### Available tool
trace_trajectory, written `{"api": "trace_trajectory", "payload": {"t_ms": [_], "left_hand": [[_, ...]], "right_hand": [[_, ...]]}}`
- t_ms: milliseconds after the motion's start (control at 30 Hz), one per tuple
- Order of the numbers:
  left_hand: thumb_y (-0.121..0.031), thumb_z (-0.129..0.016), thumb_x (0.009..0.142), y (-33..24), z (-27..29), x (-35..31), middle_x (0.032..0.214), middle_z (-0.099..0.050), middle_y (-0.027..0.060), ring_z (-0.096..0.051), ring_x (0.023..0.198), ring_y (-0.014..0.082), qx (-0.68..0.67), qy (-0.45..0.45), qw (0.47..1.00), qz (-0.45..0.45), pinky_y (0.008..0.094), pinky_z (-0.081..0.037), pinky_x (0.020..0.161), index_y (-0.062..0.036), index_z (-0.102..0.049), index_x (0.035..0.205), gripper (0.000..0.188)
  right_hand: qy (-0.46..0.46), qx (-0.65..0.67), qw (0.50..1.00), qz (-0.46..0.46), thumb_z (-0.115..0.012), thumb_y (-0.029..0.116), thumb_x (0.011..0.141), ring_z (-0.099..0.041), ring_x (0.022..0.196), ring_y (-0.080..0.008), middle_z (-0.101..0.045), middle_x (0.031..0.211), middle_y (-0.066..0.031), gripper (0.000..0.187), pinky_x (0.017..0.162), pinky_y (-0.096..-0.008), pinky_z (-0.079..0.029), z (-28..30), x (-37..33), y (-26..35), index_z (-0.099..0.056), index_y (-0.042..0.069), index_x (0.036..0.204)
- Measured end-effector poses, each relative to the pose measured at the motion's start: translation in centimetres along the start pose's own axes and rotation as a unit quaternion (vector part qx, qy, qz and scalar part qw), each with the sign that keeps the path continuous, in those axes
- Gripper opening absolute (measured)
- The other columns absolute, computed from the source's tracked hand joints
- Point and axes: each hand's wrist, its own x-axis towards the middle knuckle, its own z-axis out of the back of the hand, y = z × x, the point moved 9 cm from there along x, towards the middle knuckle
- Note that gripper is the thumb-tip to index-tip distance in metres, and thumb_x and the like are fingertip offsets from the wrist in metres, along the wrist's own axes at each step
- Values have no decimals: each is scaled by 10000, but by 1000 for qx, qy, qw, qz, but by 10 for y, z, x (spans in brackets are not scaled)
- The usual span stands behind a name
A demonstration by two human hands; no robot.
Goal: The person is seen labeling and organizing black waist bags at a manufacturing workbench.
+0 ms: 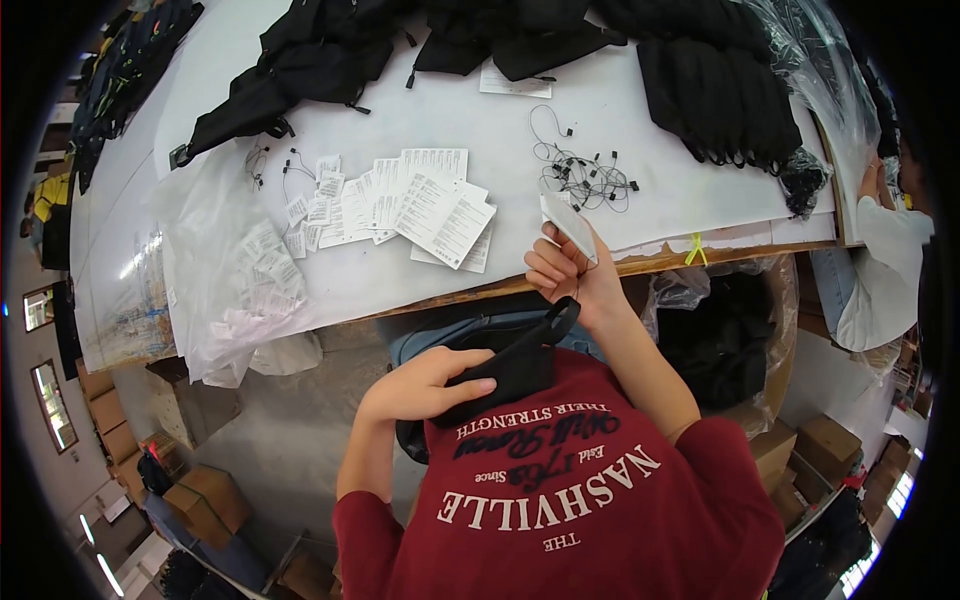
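Note:
My left hand [430, 385] is closed on a black fabric piece [515, 372] with a loop at its upper end. It lies against my red shirt, below the table's front edge. My right hand [580, 275] is raised over that edge and pinches a white card tag [568, 228], tilted up. A thin dark line hangs below the tag toward the loop; I cannot tell if it is tied on. Beyond the right hand lies a tangle of black tag strings [590, 182]. Printed white tags [445, 212] are fanned out on the white table [380, 270] to its left.
Black fabric pieces [715, 100] lie along the table's far side. A clear plastic bag [215, 280] with small labels droops over the front left edge. Under the table at right stands a lined carton [780, 340] holding black goods. Another person [890, 265] is at far right.

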Motion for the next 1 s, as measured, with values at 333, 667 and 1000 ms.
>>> {"api": "trace_trajectory", "payload": {"t_ms": [333, 667, 1000], "left_hand": [[-202, -687, 830, 4, 46, -26, 697, -629, 93, -553, 602, 128, 56, -235, 970, -1, 271, -423, 591, 1, -570, 958, 267], [-111, -727, 715, -65, 41, -9, 1254, -549, 110, -528, 1106, 306, 282, -321, 892, -149, 386, -441, 904, -46, -625, 857, 187], [-165, -691, 781, -25, 54, 7, 898, -648, 70, -598, 910, 249, 308, -216, 921, -97, 322, -429, 835, -63, -649, 879, 147]], "right_hand": [[-277, -453, 793, 298, -656, 262, 886, -286, 455, -8, -427, 525, 90, 270, 447, -202, -207, -4, -29, 110, -629, 96, 674], [9, -875, 469, 123, -725, 304, 761, -389, 378, -203, -420, 421, -60, 356, 432, -305, -304, -112, -14, 38, -610, 17, 585], [100, -884, 450, -77, -676, 403, 789, -569, 515, -261, -597, 578, -98, 296, 516, -333, -427, -75, -25, -5, -709, 108, 791]]}}
